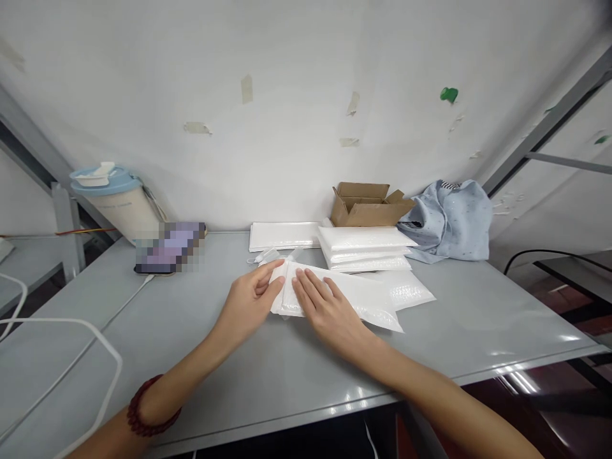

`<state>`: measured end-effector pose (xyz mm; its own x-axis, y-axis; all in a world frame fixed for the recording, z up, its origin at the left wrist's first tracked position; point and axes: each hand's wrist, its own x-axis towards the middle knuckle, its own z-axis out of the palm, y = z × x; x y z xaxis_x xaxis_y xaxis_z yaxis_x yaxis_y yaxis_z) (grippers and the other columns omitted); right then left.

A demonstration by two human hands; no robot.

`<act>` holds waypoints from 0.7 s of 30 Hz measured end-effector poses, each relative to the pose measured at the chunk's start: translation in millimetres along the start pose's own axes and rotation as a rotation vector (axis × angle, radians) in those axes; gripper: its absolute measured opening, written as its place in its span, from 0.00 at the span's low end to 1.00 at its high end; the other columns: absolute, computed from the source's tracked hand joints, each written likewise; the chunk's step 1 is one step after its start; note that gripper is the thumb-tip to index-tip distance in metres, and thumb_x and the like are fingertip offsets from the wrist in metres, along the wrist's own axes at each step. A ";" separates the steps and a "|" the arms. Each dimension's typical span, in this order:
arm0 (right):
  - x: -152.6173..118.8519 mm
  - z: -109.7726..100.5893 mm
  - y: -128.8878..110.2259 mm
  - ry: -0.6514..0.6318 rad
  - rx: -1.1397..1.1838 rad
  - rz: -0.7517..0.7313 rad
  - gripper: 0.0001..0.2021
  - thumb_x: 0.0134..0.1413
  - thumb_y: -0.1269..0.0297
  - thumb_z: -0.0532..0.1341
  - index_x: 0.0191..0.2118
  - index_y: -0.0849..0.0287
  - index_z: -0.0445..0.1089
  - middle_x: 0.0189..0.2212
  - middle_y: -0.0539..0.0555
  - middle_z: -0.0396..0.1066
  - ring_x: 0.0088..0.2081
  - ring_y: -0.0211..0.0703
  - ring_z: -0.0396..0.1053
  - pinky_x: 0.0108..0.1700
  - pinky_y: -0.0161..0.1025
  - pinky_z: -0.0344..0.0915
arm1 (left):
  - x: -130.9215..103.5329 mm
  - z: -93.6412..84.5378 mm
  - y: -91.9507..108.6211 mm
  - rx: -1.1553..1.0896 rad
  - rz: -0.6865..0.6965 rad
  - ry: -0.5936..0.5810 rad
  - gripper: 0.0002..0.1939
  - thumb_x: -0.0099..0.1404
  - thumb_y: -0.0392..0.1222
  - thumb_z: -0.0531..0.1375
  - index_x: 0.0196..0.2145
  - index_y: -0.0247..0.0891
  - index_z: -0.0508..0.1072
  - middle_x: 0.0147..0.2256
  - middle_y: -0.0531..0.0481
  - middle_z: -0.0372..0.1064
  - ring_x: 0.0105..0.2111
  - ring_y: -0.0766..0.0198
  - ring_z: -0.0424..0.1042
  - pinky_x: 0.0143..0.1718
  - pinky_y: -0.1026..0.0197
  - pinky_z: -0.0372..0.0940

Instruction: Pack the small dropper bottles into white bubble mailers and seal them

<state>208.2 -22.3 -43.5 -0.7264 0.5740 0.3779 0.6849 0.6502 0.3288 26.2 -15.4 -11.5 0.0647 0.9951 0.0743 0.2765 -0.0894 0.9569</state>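
On the flat grey tabletop (287, 376) a white padded bubble-mailer envelope (354, 296) lies slanted, its near-left end under both of the person's hands. The left hand (248, 303) grips that end, fingers curled over the edge and thumb beneath, so it is closed on the envelope; a dark red bead bracelet (148, 408) circles that wrist. The right hand (325, 306) lies flat on top of the same envelope, fingers stretched out and close together, palm pressing down rather than grasping. A second white padded envelope (411, 290) peeks out from under the first on its far-right side. Just behind them sits a neat stack of white padded envelopes (363, 247), and to its left a flat pile of thin white sheets (284, 236) lies against the wall. A small open brown cardboard box (366, 204) stands behind the stack, and a crumpled pale blue cloth (452, 220) is bunched to the right of it. Far left, a white drinking jug with a light blue lid (112, 197) stands near the wall, and a white cable (62, 357) loops over the table's left part.
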 end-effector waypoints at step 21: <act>-0.9 -9.5 11.0 0.144 0.002 0.012 0.17 0.58 0.82 0.48 0.49 0.75 0.67 0.54 0.73 0.64 0.57 0.59 0.62 0.49 0.49 0.68 | -12.0 12.2 -8.2 0.145 0.178 -0.084 0.19 0.67 0.47 0.51 0.47 0.39 0.76 0.45 0.47 0.76 0.50 0.55 0.71 0.47 0.58 0.68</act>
<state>216.9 -20.4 -32.0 -0.7025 0.5047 0.5018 0.6933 0.6446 0.3223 34.8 -27.1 -23.7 0.2030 0.9567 0.2086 0.3879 -0.2742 0.8800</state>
